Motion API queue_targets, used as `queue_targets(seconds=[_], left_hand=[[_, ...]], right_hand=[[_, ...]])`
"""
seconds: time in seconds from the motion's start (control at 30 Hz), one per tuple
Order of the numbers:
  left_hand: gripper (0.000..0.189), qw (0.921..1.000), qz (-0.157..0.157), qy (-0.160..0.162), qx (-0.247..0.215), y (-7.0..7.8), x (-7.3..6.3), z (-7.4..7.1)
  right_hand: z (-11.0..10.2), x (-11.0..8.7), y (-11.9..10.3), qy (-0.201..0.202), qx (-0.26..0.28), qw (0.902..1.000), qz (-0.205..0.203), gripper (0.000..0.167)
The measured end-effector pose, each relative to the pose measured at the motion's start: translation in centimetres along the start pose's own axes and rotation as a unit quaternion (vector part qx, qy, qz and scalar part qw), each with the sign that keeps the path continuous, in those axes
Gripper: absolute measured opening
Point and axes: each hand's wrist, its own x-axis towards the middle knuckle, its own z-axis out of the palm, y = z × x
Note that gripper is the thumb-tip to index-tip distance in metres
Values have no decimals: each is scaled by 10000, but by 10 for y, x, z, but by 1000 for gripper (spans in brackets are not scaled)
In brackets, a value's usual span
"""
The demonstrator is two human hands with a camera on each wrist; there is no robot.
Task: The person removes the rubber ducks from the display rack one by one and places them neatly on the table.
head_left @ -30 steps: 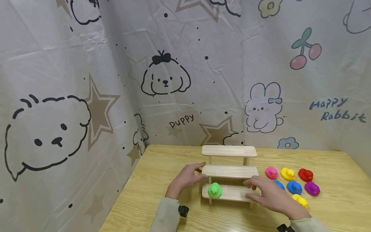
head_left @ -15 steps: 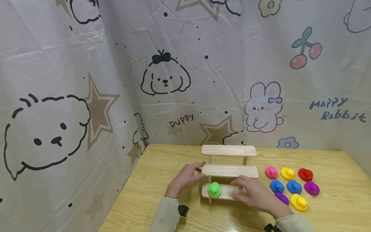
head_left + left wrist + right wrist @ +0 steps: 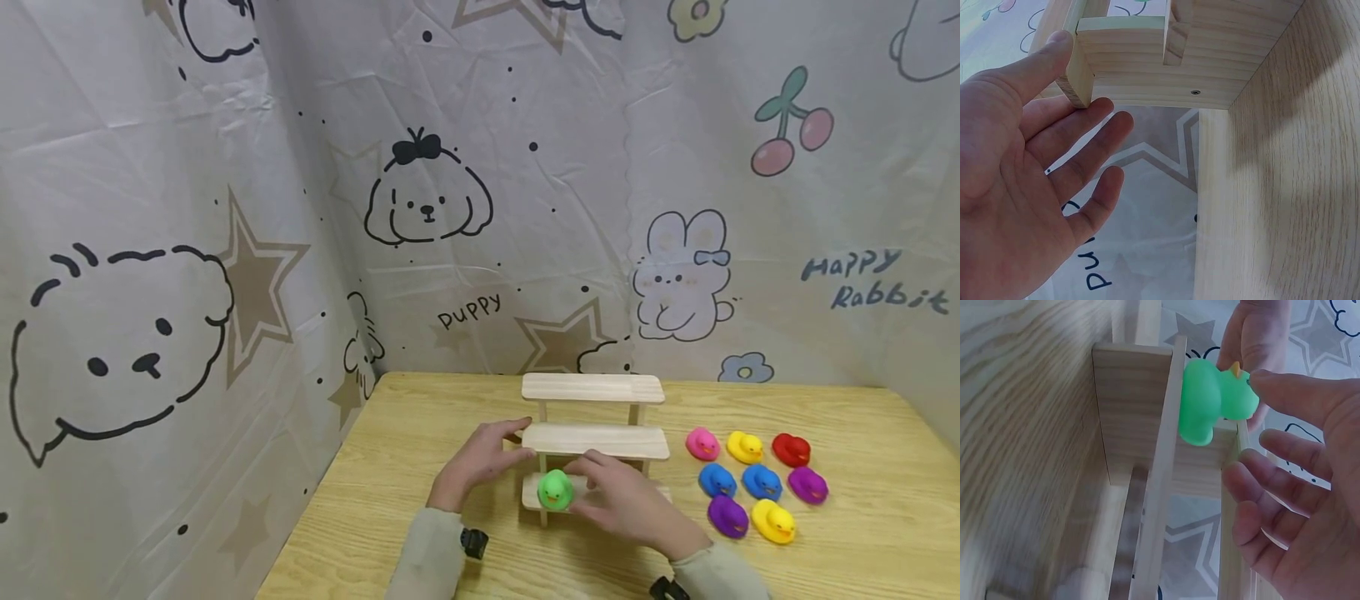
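Note:
A three-tier wooden display shelf (image 3: 596, 442) stands on the table. On the left end of its lowest board sits a green rubber duck (image 3: 555, 490), upright and facing the front. My left hand (image 3: 483, 462) holds the left end of the middle board, thumb on one side and fingers on the other, as the left wrist view shows. Just right of the duck is my right hand (image 3: 626, 504), thumb and fingers spread apart over the lowest board. In the right wrist view the thumb overlaps the edge of the duck's head (image 3: 1244, 403), and the fingers are loosely bent around nothing.
Right of the shelf, several rubber ducks stand in rows: a pink duck (image 3: 702, 444), a red duck (image 3: 791, 450), yellow, blue and purple ones. The wood-grain table (image 3: 390, 433) ends at a printed curtain (image 3: 450, 275) behind and to the left.
My right hand has moved left along the lowest board, from its right end to beside the green duck. The purple duck it covered is now visible. My left hand has stayed put.

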Motion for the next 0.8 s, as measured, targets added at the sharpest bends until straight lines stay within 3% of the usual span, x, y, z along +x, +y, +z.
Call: queue_targets(seconds=[0.37,0.8], left_hand=[[57,9999,-108,-42,15,0,0,0],[56,9999,-91,-58,77,1,0,0]], right_hand=[[12,11,-3,-114,-35,9999,-12,38],[23,17,-4,182,-395,9989,-192,31]])
